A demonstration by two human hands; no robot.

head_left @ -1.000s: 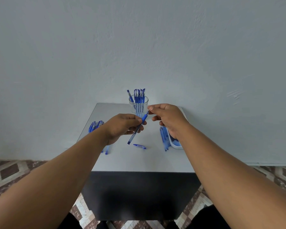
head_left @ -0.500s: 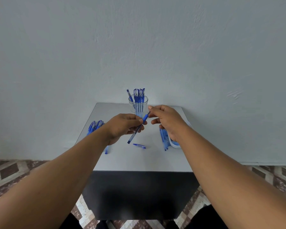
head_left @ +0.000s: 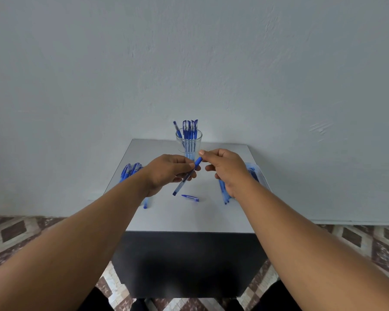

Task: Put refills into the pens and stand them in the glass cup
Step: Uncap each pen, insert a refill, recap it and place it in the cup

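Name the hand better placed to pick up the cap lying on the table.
Probably right: the left hand grips the pen barrel, while the right hand only pinches its tip, easier to free for the cap.

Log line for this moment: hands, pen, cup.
left hand: grips pen barrel | right hand: pinches pen's upper end | loose cap: on table | glass cup: holds several pens
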